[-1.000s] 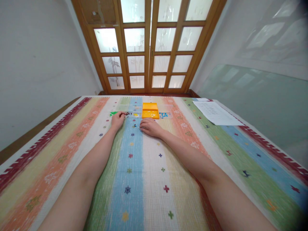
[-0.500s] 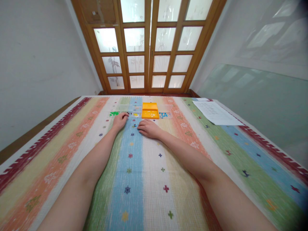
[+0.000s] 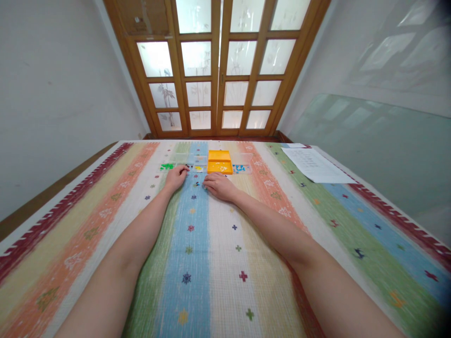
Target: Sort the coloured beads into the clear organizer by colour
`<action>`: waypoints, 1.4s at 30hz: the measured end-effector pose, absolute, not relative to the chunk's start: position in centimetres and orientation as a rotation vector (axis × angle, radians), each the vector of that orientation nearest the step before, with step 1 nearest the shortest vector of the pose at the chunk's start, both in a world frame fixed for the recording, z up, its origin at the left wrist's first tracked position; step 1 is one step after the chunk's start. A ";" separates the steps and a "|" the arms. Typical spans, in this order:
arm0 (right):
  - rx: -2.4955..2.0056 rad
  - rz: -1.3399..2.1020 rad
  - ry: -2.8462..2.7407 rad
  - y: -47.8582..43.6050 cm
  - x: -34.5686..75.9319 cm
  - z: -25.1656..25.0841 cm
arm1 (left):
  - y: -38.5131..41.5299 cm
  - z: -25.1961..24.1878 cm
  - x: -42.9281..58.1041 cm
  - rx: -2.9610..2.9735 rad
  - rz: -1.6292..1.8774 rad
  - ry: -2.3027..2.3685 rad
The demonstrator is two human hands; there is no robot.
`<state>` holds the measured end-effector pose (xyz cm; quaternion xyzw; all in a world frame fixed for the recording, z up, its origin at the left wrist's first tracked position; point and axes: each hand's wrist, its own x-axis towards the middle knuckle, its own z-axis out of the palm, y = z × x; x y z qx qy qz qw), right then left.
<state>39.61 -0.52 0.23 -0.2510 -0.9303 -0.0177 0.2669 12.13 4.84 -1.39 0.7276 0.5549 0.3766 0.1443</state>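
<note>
My left hand [image 3: 177, 177] rests at the front edge of the row of boxes, fingers curled together. Its fingertips are beside a clear box with dark bits [image 3: 190, 167]; whatever they grip is too small to tell. To the right, my right hand [image 3: 221, 186] lies low over the cloth, its fingers bent and drawn together just in front of the yellow box [image 3: 229, 172]. Small dark and blue bits [image 3: 198, 184] lie on the cloth by its fingertips. What the right fingers hold, if anything, cannot be made out.
Left of the yellow box are clear boxes with green pieces [image 3: 167, 166] and yellow pieces [image 3: 198, 168]. Blue pieces [image 3: 241, 168] fill another on the right. Printed paper [image 3: 317, 165] lies on the striped tablecloth [image 3: 225, 263]. Wooden glass doors [image 3: 220, 70] stand behind.
My right hand has shifted slightly to the right and away from me, its fingertips pulling back from the small bits. My left hand stays in place.
</note>
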 end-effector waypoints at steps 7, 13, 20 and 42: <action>-0.972 -0.082 -2.244 1.3 41.9 -0.1 | 5.0 -1.7 12.0 2.123 1.070 1.603; -1.218 -0.030 -2.024 2.8 43.4 -0.6 | 5.1 -1.8 12.0 2.124 1.054 1.577; -1.230 -0.026 -2.044 3.2 43.9 -0.9 | 4.9 -1.7 12.0 2.114 1.025 1.588; -0.620 0.087 -2.594 -0.9 40.0 1.0 | 4.7 -1.2 12.4 2.160 0.953 1.598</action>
